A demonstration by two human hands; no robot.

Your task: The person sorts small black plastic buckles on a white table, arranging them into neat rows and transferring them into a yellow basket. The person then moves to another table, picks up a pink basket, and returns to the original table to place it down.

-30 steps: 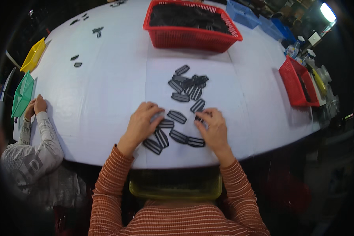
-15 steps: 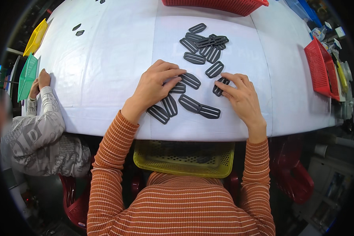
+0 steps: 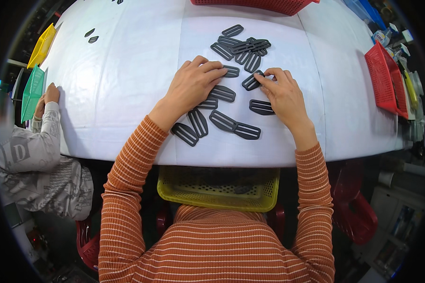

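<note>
About six flat black slide buckles lie spread singly near the counter (image 3: 127, 94) edge, at six o'clock from the hands: that much looks sorted out. A heap (image 3: 243, 45) of roughly eight waits at twelve o'clock, overlapping, so my count there is loose.

The left hand (image 3: 193, 85) lies flat with its fingers together, pressing on a buckle (image 3: 222, 93) and touching another at its tips. The right hand (image 3: 281, 94) has its fingertips closed on one buckle (image 3: 250, 81) at ten o'clock from its knuckles.

Two stray buckles (image 3: 91, 36) sit far off at ten o'clock. One yellow basket (image 3: 217, 191) waits below the counter edge; I judge the work about half done.
</note>
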